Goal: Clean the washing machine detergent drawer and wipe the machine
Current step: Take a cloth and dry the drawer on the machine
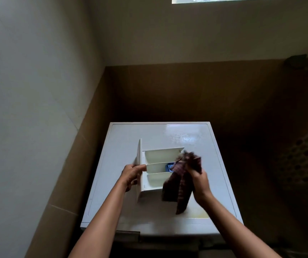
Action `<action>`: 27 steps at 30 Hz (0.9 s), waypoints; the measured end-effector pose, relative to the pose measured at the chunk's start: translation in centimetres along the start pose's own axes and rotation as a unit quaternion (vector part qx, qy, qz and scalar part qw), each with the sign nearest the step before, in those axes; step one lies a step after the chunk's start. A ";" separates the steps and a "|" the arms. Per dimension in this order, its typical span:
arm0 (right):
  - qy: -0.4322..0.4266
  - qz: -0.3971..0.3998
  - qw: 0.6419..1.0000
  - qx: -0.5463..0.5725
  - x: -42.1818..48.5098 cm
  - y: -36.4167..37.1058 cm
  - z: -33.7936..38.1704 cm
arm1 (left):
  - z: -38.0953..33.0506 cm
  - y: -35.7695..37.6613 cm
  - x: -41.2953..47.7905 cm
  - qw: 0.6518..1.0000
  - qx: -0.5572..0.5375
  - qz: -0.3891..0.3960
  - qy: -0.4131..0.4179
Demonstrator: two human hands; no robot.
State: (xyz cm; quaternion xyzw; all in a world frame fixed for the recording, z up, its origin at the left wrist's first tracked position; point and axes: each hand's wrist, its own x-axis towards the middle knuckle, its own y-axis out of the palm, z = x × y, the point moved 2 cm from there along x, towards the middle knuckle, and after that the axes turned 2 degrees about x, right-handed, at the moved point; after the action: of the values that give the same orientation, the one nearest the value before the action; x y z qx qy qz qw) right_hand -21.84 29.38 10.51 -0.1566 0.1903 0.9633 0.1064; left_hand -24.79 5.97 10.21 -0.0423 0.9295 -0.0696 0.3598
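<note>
Your left hand [131, 174] is curled round the front panel [140, 155] of the drawer [157, 166], which lies on top of the washing machine [123, 207]. The drawer looks like light, stiff plastic, probably slick when wet, so that panel is the sound place to brace it. Further right, your right hand [199, 181] clutches the cloth [183, 183], soft and limp, bunched against the drawer's right end.

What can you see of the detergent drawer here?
The detergent drawer sits loose on the washing machine top. It looks like white plastic, with three long compartments side by side and a blue insert in the middle one. Its front panel faces left, where the left hand grips it. The right hand holds a dark checked cloth over its other end.
</note>
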 end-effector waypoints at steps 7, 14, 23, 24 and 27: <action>0.034 -0.063 0.997 -0.005 3.4 -1.7 2.0 | 0.6 -0.3 0.0 0.998 0.037 0.048 0.009; 0.045 0.010 0.993 0.112 4.4 3.9 0.7 | 1.1 -0.8 1.4 0.996 0.053 0.072 0.017; 0.127 0.172 0.976 0.032 5.9 12.0 -1.9 | -0.4 0.7 1.2 0.992 0.008 -0.061 0.106; 0.145 0.188 0.971 0.019 5.8 12.8 -2.6 | -1.0 1.2 1.3 0.992 -0.009 -0.057 0.110; 0.178 0.202 0.962 0.035 5.8 14.8 -4.7 | -1.8 2.1 1.8 0.989 -0.073 -0.075 0.103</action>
State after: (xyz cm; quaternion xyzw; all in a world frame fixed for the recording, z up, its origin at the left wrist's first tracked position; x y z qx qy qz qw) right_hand -29.88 14.94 9.33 -0.2802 0.2671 0.9141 -0.1203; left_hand -27.39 8.02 9.99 -0.1304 0.9584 -0.0320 0.2518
